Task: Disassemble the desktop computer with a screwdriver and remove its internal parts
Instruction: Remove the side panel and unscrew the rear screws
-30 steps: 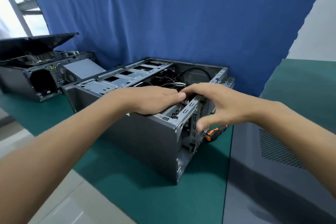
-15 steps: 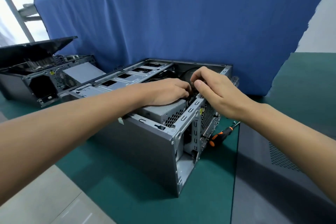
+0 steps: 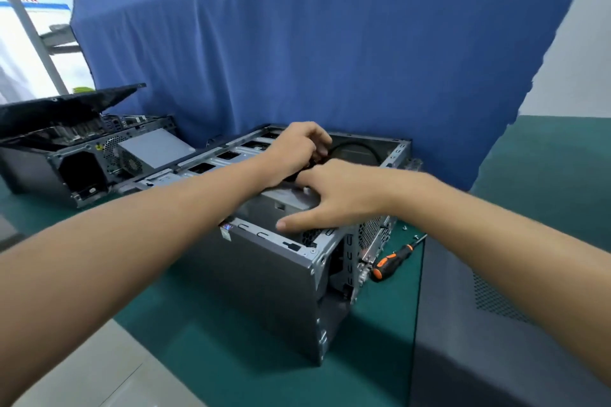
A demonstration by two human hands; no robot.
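The grey desktop case lies open-side up on the green mat. My left hand reaches into the case with its fingers curled round black cables. At the case's near corner, my right hand spans the grey power supply, thumb on its near side and fingers over its far edge. The power supply sits tilted, slightly above the case rim. A screwdriver with an orange-and-black handle lies on the mat to the right of the case, untouched.
A second opened computer with its lid propped up stands at the back left. A grey side panel lies flat on the right. Two small screws lie near the screwdriver tip. A blue cloth hangs behind.
My left hand moved off the power supply and deeper into the case onto the cables. My right hand shifted from the rear edge onto the power supply, which now sits tilted up.
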